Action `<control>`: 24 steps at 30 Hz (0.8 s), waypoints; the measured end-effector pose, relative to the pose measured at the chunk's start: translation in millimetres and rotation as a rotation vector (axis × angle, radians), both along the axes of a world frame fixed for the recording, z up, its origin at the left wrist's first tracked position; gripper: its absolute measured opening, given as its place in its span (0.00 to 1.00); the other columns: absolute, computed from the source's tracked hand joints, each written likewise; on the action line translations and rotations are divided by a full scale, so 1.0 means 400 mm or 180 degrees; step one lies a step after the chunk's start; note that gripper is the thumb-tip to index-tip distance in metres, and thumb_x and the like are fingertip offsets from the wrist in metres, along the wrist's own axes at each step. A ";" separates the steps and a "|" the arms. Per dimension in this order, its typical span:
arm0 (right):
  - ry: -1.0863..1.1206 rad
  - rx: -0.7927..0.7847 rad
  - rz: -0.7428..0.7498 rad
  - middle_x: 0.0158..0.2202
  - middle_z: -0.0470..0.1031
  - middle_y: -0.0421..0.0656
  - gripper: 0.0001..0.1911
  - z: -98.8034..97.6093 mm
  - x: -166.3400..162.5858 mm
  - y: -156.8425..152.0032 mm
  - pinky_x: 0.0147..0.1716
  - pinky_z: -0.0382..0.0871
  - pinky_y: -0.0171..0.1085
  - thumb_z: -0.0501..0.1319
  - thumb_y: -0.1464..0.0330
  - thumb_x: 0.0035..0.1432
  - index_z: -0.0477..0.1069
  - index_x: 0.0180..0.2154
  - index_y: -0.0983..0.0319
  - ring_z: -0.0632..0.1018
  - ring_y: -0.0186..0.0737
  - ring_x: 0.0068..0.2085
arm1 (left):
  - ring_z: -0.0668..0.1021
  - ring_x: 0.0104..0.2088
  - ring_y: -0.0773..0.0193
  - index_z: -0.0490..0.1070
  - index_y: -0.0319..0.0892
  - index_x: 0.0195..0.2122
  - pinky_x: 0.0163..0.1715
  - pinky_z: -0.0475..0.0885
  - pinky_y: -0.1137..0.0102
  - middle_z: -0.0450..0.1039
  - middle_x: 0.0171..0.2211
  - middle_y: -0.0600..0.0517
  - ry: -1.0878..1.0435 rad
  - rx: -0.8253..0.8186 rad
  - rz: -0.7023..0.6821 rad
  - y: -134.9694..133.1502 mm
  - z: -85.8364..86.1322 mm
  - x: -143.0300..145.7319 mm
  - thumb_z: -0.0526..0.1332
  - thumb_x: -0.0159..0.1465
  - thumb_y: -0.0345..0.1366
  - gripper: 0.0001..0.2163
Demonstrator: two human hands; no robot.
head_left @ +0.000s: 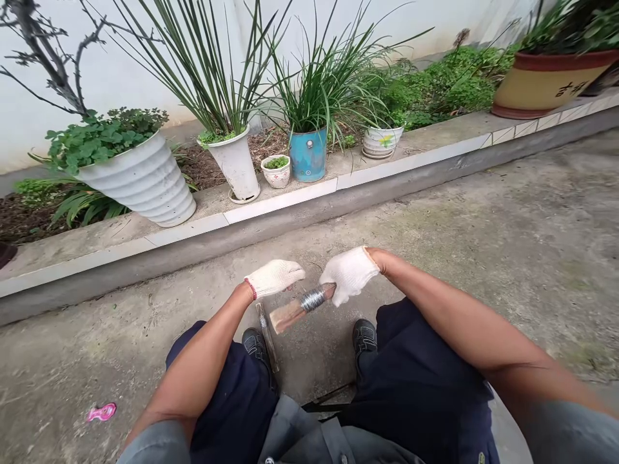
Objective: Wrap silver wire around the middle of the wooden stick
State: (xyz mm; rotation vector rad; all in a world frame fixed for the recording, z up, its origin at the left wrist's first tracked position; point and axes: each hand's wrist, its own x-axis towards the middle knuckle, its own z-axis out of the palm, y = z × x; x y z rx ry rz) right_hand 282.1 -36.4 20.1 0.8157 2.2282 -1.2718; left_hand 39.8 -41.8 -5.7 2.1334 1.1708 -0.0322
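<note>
My right hand point(349, 274), in a white knitted glove, is closed around one end of a short piece of wood point(287, 314). Silvery wire point(313, 299) is wound in a tight band around the wood near my grip, and the pale, blunt end points down to the left. My left hand point(276, 278), gloved too, is held just left of and above the wood, its fingers pressed together. Whatever they may pinch is too small to make out. A narrow, worn bar point(267, 336) lies on the concrete against my left shoe point(256, 345).
Ahead, a low tiled ledge point(280, 207) crosses the view, bearing a ribbed white pot point(145, 183), a tall white pot point(235, 164), a small pot point(276, 174) and a blue bucket point(308, 156) with plants. A pink object point(102, 412) lies on the ground at left.
</note>
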 end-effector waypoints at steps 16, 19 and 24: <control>-0.1159 0.2570 -0.1913 0.42 0.82 0.57 0.16 -0.062 0.028 0.141 0.41 0.73 0.46 0.62 0.67 0.59 0.79 0.48 0.62 0.83 0.56 0.43 | 0.73 0.26 0.66 0.67 0.43 0.26 0.30 0.63 0.71 0.72 0.24 0.56 0.0005 -0.0015 -0.0215 -0.033 -0.006 0.034 0.51 0.73 0.47 0.20; -0.1571 0.2314 -0.1383 0.42 0.82 0.59 0.18 -0.077 0.002 0.118 0.42 0.73 0.49 0.66 0.70 0.54 0.80 0.48 0.64 0.82 0.57 0.43 | 0.74 0.26 0.66 0.69 0.44 0.28 0.31 0.64 0.72 0.73 0.25 0.57 -0.0091 0.0078 -0.0001 -0.033 0.022 0.015 0.50 0.73 0.48 0.20; -0.1274 0.1534 0.0263 0.35 0.81 0.50 0.14 -0.105 -0.048 0.036 0.38 0.70 0.43 0.69 0.68 0.47 0.82 0.39 0.63 0.81 0.50 0.38 | 0.74 0.28 0.64 0.73 0.44 0.33 0.32 0.64 0.71 0.72 0.25 0.56 -0.0030 0.0509 0.0264 -0.013 0.049 -0.013 0.49 0.73 0.48 0.19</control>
